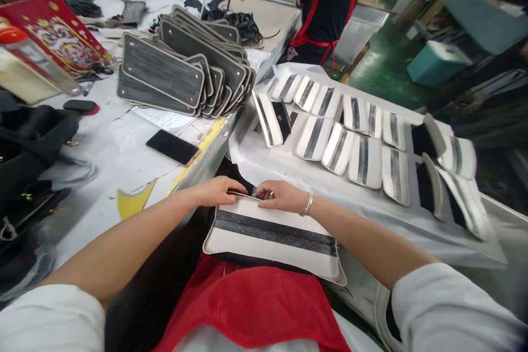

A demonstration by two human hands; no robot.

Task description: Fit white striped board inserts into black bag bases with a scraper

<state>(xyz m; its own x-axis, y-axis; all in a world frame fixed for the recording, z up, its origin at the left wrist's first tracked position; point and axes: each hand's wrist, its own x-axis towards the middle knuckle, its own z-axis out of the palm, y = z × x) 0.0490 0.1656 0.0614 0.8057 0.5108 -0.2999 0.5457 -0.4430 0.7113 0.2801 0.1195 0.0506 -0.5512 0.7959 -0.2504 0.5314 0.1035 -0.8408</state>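
A white bag panel (276,234) with a wide dark stripe rests on my lap, its lower side towards me and black material showing beneath it. My left hand (218,191) grips its far edge near the left end, fingers curled over and thumb on the near side. Close by on the same edge, my right hand (282,197) pinches with thumb and fingertips; a bracelet (307,204) circles that wrist. Between the two hands the edge stands slightly apart from the dark layer behind it. What lies under the fingertips is hidden.
Several similar striped white pieces (365,160) lie on the table ahead right. To the left, a worktable carries a stack of dark panels (163,71), a phone (172,147), a yellow template (134,202) and black bags (33,148). Another person (330,5) stands beyond.
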